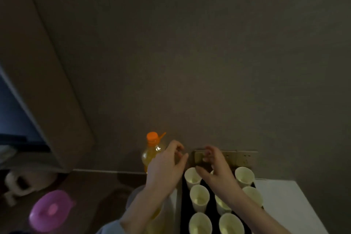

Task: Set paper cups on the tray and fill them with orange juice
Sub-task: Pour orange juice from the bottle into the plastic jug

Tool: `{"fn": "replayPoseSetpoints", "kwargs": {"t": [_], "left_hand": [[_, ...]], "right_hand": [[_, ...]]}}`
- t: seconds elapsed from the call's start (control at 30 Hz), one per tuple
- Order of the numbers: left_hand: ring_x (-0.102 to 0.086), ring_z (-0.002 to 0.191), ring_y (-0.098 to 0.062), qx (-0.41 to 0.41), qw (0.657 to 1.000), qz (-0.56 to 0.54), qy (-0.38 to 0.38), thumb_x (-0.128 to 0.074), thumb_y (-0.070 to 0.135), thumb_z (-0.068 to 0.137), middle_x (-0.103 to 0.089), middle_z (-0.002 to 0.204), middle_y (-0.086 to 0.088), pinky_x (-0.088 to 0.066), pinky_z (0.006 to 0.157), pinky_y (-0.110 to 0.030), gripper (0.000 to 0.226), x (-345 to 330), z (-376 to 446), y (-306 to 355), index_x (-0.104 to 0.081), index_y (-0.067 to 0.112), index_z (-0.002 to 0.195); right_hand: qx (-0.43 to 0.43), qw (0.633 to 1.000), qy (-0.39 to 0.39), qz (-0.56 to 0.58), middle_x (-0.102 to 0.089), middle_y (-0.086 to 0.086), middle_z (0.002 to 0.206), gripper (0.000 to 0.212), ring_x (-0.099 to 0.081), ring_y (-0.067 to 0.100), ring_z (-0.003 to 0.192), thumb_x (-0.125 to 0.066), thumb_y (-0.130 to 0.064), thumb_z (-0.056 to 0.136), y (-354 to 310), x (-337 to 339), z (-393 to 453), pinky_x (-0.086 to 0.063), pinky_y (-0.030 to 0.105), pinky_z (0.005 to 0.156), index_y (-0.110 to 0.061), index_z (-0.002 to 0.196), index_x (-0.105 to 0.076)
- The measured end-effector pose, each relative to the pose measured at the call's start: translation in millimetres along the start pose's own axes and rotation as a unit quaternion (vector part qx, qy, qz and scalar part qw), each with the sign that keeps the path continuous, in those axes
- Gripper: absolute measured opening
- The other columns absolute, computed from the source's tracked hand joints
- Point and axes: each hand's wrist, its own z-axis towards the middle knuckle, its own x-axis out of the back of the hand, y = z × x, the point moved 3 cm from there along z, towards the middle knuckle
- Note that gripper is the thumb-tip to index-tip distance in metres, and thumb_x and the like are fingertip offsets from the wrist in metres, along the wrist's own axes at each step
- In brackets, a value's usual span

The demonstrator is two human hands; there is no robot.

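Far left of the tray, on the dim brown worktop (91, 192), lies a pink lid (50, 211), with a pale mug (20, 182) on its side behind it. Nearer the tray, just off its back left corner, stands the juice bottle (152, 151), upright against the wall, its orange cap (152, 137) on and yellow-orange juice showing through its shoulder; its lower part is hidden behind the left hand (164, 165). That hand hangs in the air beside the tray's left edge, its fingers (177, 148) curled loosely with the thumb apart from them, holding nothing that can be seen. The dark tray (183, 214) lies on a white surface (284, 205) that runs along its right side. White paper cups stand upright on it in rows: the back left cup (192, 176), a cup (199, 196) in front of it, and another (200, 223) at the near edge. The right hand (216, 169) hovers over the tray's back row, fingers (208, 153) bent inward, pinching nothing that shows; it covers most of the middle back cup. To its right stand the back right cup (244, 175) and one (253, 194) in front of it. Whether any cup holds juice cannot be told in the low light. On the wall behind the tray is a socket strip (239, 157).
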Motion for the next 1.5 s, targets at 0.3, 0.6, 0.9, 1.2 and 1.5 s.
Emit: {"fn": "replayPoseSetpoints", "kwargs": {"t": [0.3, 0.6, 0.9, 1.2, 1.5], "left_hand": [[-0.063, 0.087, -0.01, 0.07, 0.988, 0.002, 0.134, -0.057, 0.033, 0.093, -0.063, 0.098, 0.013, -0.053, 0.071, -0.032, 0.014, 25.9, 38.4, -52.0, -0.052, 0.035, 0.106], [-0.045, 0.129, -0.024, 0.0, 0.981, 0.125, -0.148, -0.061, 0.032, 0.092, -0.044, 0.142, -0.001, -0.039, 0.106, -0.039, 0.051, 22.4, 104.0, -132.9, -0.045, 0.023, 0.141], [-0.057, 0.115, -0.018, -0.187, 0.937, 0.111, -0.273, -0.064, 0.027, 0.089, -0.062, 0.123, 0.0, -0.047, 0.095, -0.033, 0.04, 33.4, 135.8, -142.1, -0.056, 0.027, 0.129], [-0.059, 0.108, -0.019, -0.218, 0.92, 0.143, -0.293, -0.07, 0.033, 0.083, -0.066, 0.113, 0.002, -0.048, 0.089, -0.033, 0.035, 39.9, 149.9, -135.6, -0.062, 0.031, 0.117], [-0.06, 0.103, -0.032, -0.198, 0.901, 0.302, -0.241, -0.058, 0.06, 0.084, -0.062, 0.11, -0.011, -0.04, 0.073, -0.033, 0.046, 32.6, 155.9, -124.7, -0.059, 0.02, 0.105]], "right_hand": [[-0.004, 0.995, -0.087, -0.055, -0.043, -0.005, 0.127, 0.065, -0.048, 0.008, 0.107, -0.067, -0.034, 0.085, -3.8, -57.1, 46.1, -0.041, 0.018, 0.076, -0.023, 0.141, -0.034], [-0.078, 0.989, -0.074, -0.104, -0.041, 0.005, 0.139, 0.075, -0.042, 0.02, 0.128, -0.073, -0.028, 0.08, -13.8, -123.3, 82.0, -0.039, 0.033, 0.103, -0.016, 0.143, -0.034], [-0.126, 0.981, 0.008, -0.145, -0.05, -0.001, 0.136, 0.058, -0.04, 0.022, 0.13, -0.062, -0.046, 0.086, -16.1, -167.2, 101.8, -0.035, 0.049, 0.108, -0.029, 0.138, -0.044], [-0.157, 0.981, 0.021, -0.116, -0.051, -0.002, 0.131, 0.059, -0.052, 0.019, 0.12, -0.066, -0.055, 0.078, -9.3, -165.7, 108.2, -0.045, 0.045, 0.101, -0.035, 0.131, -0.05], [-0.153, 0.982, 0.009, -0.109, -0.05, -0.001, 0.132, 0.06, -0.051, 0.02, 0.122, -0.067, -0.051, 0.082, -5.7, -166.2, 108.8, -0.045, 0.044, 0.101, -0.032, 0.134, -0.044]]}}
